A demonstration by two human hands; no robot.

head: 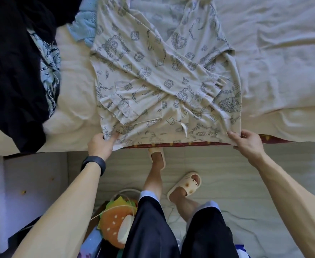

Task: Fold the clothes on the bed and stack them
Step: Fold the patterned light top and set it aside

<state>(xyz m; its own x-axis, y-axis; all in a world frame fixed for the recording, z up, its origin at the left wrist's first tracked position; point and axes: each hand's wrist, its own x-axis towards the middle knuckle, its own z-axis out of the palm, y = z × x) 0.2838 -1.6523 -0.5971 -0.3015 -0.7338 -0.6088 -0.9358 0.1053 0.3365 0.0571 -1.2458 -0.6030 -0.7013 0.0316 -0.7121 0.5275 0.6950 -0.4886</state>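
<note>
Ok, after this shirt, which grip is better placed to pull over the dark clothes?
Left. The left grip holds a hem corner of the printed shirt on the side where the dark clothes lie; the right grip holds the opposite corner, with the whole shirt in between.

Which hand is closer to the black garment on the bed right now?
Left. The left hand grips the printed shirt at its hem, just right of the black garment; the right hand grips the hem's other end, farther away.
</note>
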